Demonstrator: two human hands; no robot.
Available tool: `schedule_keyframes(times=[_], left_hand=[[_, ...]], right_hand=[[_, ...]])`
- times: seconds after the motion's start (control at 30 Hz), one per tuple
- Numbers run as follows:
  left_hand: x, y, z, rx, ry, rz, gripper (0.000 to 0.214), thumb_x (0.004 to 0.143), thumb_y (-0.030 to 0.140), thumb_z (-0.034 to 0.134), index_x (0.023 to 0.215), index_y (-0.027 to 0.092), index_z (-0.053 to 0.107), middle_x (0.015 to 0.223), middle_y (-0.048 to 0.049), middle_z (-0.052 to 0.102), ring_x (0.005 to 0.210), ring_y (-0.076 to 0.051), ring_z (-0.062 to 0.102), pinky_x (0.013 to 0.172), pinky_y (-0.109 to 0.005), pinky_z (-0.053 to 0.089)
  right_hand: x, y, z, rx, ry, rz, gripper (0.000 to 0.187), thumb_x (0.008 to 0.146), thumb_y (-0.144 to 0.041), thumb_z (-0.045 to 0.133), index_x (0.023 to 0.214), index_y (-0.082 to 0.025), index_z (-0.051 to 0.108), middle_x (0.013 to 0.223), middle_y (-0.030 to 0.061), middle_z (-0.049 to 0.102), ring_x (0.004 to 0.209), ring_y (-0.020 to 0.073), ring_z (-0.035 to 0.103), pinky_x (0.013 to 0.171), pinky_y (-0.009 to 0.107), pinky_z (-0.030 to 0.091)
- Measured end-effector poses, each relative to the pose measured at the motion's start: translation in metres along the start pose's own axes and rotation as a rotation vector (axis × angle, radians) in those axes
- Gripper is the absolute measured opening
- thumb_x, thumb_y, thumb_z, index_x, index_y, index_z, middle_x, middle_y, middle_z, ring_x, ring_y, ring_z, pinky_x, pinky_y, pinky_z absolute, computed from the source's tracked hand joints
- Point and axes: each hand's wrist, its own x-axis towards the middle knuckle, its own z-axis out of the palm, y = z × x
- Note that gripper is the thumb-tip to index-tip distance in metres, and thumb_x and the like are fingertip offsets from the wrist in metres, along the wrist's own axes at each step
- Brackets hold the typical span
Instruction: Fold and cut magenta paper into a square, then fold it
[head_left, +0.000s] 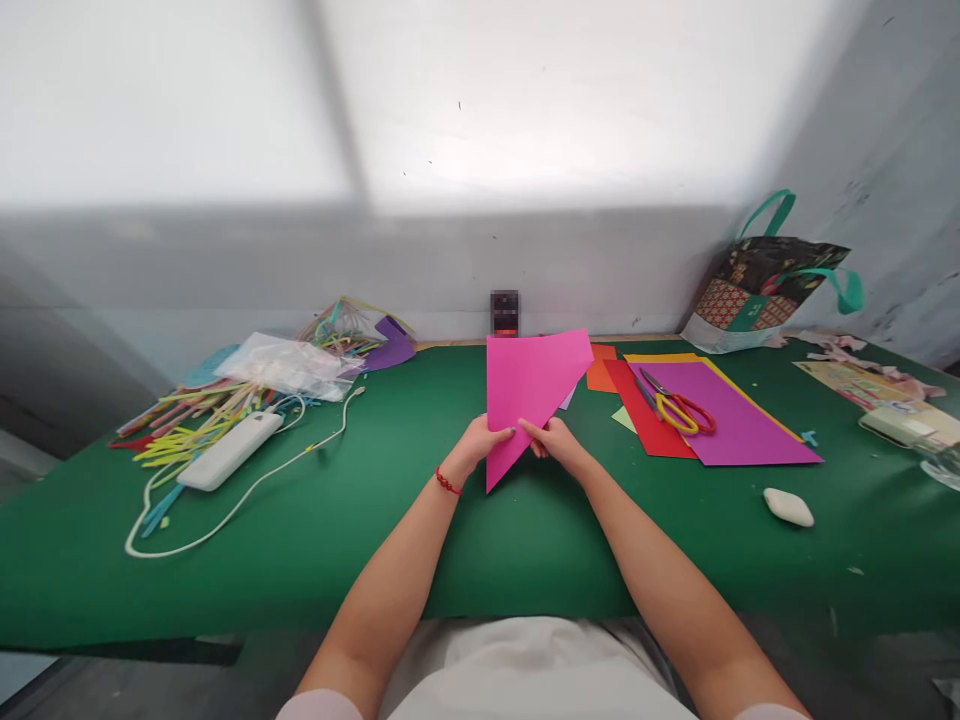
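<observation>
A bright pink sheet of paper [529, 385] is held up above the green table, its lower end narrowing to a point. My left hand [480, 445] grips its left edge, thumb lying across the front. On the slanting right edge, my right hand [555, 445] pinches the paper with the thumb in front. The fingers behind the sheet are partly hidden. To the right lie two pairs of scissors, one with yellow handles [675, 410] and one with red handles [701, 415], on purple paper [750, 420] and red paper [652, 420].
Pipe cleaners [180, 425], a clear plastic bag [285, 365] and a white power bank [231, 450] with a looping cable [247, 495] lie at left. A patterned bag [757, 290] stands back right, a white oval case [788, 507] nearer. Orange paper [601, 370] lies behind the pink sheet.
</observation>
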Motion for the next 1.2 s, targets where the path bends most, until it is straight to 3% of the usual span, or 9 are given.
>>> schedule_keyframes(times=[0.1, 0.43, 0.77, 1.0, 1.1, 1.2], left_hand=[[0.002, -0.004, -0.001, 0.051, 0.016, 0.022, 0.037, 0.057, 0.030, 0.075, 0.087, 0.011, 0.064, 0.092, -0.0102, 0.069, 0.084, -0.024, 0.062, 0.072, -0.031, 0.047], [0.007, -0.007, 0.000, 0.183, 0.006, 0.142, 0.034, 0.066, 0.034, 0.068, 0.091, 0.011, 0.063, 0.096, -0.0111, 0.068, 0.084, -0.023, 0.063, 0.073, -0.032, 0.048], [0.009, -0.005, 0.004, 0.271, 0.155, 0.183, 0.030, 0.073, 0.036, 0.058, 0.089, 0.011, 0.063, 0.095, -0.0105, 0.068, 0.082, -0.023, 0.062, 0.071, -0.031, 0.048], [0.005, 0.000, 0.009, 0.305, 0.267, 0.242, 0.027, 0.074, 0.036, 0.054, 0.081, 0.012, 0.063, 0.083, -0.0079, 0.068, 0.075, -0.021, 0.060, 0.066, -0.030, 0.046], [0.002, 0.001, 0.011, 0.241, 0.234, 0.192, 0.030, 0.072, 0.039, 0.057, 0.080, 0.011, 0.063, 0.081, -0.0087, 0.068, 0.071, -0.020, 0.060, 0.062, -0.028, 0.045], [0.001, 0.001, 0.012, 0.173, 0.128, 0.153, 0.033, 0.070, 0.039, 0.060, 0.085, 0.010, 0.063, 0.085, -0.0103, 0.068, 0.073, -0.020, 0.061, 0.063, -0.028, 0.046]], right_hand=[[0.002, 0.008, 0.003, -0.030, -0.070, -0.007, 0.056, 0.066, -0.063, 0.055, 0.033, -0.019, 0.045, 0.029, -0.0009, 0.041, 0.029, 0.0061, 0.033, 0.036, 0.022, 0.028], [0.000, 0.006, 0.001, -0.025, 0.004, 0.006, 0.053, 0.068, -0.058, 0.056, 0.033, -0.021, 0.040, 0.028, -0.0035, 0.036, 0.029, 0.0060, 0.031, 0.037, 0.023, 0.026], [-0.003, -0.002, 0.002, -0.017, -0.018, 0.014, 0.054, 0.066, -0.061, 0.057, 0.033, -0.020, 0.043, 0.029, -0.0016, 0.040, 0.031, 0.0068, 0.033, 0.038, 0.023, 0.029], [0.002, -0.003, 0.005, 0.061, 0.032, 0.021, 0.057, 0.063, -0.072, 0.048, 0.039, -0.021, 0.044, 0.031, -0.0007, 0.043, 0.029, 0.0075, 0.036, 0.034, 0.023, 0.028], [0.001, -0.004, 0.004, 0.053, 0.048, 0.025, 0.059, 0.062, -0.076, 0.045, 0.040, -0.021, 0.042, 0.029, -0.0015, 0.041, 0.028, 0.0073, 0.034, 0.034, 0.023, 0.027], [-0.001, -0.004, 0.002, 0.051, 0.122, 0.011, 0.056, 0.061, -0.074, 0.048, 0.043, -0.022, 0.038, 0.026, -0.0046, 0.035, 0.027, 0.0066, 0.030, 0.033, 0.023, 0.026]])
